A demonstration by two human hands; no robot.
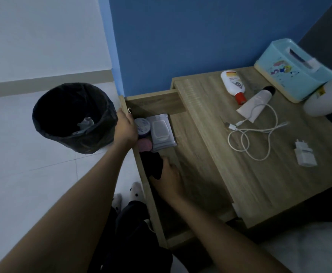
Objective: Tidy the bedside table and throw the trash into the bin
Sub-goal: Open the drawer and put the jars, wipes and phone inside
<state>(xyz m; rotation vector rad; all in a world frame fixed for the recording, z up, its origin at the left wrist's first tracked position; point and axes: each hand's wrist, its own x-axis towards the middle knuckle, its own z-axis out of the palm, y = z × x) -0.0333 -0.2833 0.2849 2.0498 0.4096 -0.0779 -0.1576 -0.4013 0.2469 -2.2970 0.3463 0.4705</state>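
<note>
Head view, the only one. The bedside table (259, 154) has its drawer (182, 174) pulled out toward the person. On the tabletop lie a lotion bottle (233, 84), a tube (256, 102), a white cable (253, 134), a charger plug (305, 153) and a tissue box (295, 69); none appears put away, so the tidying looks largely unfinished. The bin (72, 117) stands on the floor just beside the drawer, with some scraps already at its bottom.

The left hand (125, 129) rests on the drawer's front edge, fingers curled over it beside a round tin (142, 127) and a wipes pack (162, 133); whether it grips anything cannot be told. The right hand (170, 178) is inside the drawer, fingers loosely spread against a black cloth (153, 164), touching it but not clearly clasping it.
</note>
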